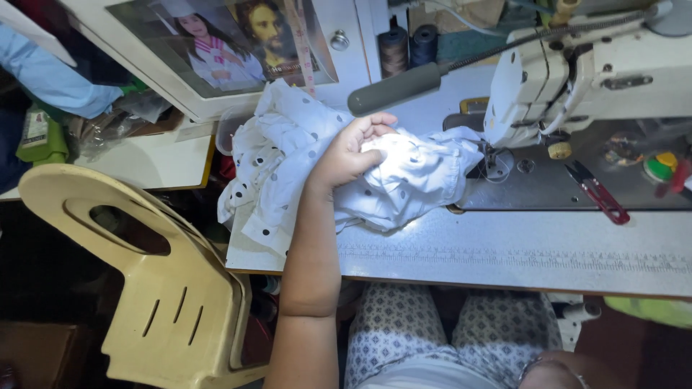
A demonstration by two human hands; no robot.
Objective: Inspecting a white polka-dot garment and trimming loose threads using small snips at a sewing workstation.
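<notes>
My left hand (349,151) lies on the white dotted cloth (339,173), and its fingers curl down into the folds, so my grip is closed on a bunch of the cloth. The cloth is a crumpled heap on the grey bench (504,252), left of the sewing machine (577,79). One end of the cloth reaches to the needle area (492,162) and the other end hangs a little over the left edge of the bench. My forearm comes up from the bottom of the picture and crosses the near edge of the bench. My right hand is not in the picture, only a small part of that arm at the bottom right corner, so I cannot tell its grip.

On the metal plate of the machine lie small snips with red handles (598,191), well apart from my hand. A grey lamp (395,88) on a flexible neck points down at the cloth just above my fingers. Behind it stand two dark thread spools (407,47). A framed picture (216,43) leans at the back left. A cream plastic chair (144,274) stands to the left of the bench, near my arm. My lap in patterned cloth is below the bench.
</notes>
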